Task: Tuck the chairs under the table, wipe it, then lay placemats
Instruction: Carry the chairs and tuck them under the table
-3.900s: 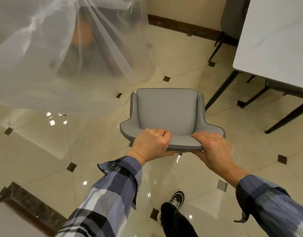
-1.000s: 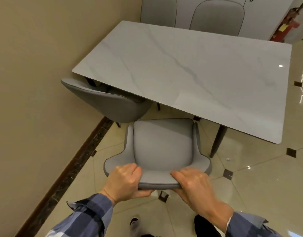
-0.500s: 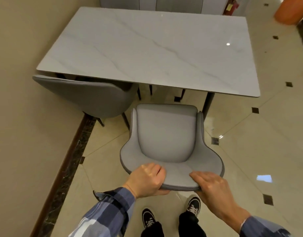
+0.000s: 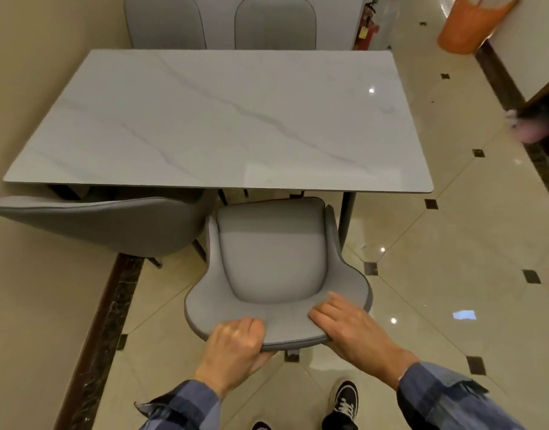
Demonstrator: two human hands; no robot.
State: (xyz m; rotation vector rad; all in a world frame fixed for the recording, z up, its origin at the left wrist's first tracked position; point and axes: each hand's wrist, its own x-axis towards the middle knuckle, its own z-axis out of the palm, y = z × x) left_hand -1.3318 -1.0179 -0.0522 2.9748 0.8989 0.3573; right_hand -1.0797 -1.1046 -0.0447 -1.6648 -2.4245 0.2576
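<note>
At table (image 4: 223,119) | chairs: 4 | both hands grip one chair (image 4: 271,262)

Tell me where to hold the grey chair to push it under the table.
Grip the grey chair by its curved backrest top rim, from behind, one hand each side, as the left hand and right hand do: the seat already faces the table.

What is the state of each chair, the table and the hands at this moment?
held chair: seat front just at the table edge, not tucked in.
left chair: tucked under.
far chairs: at the far side.
table: bare.
left hand: grips the backrest.
right hand: holds the backrest.
</note>
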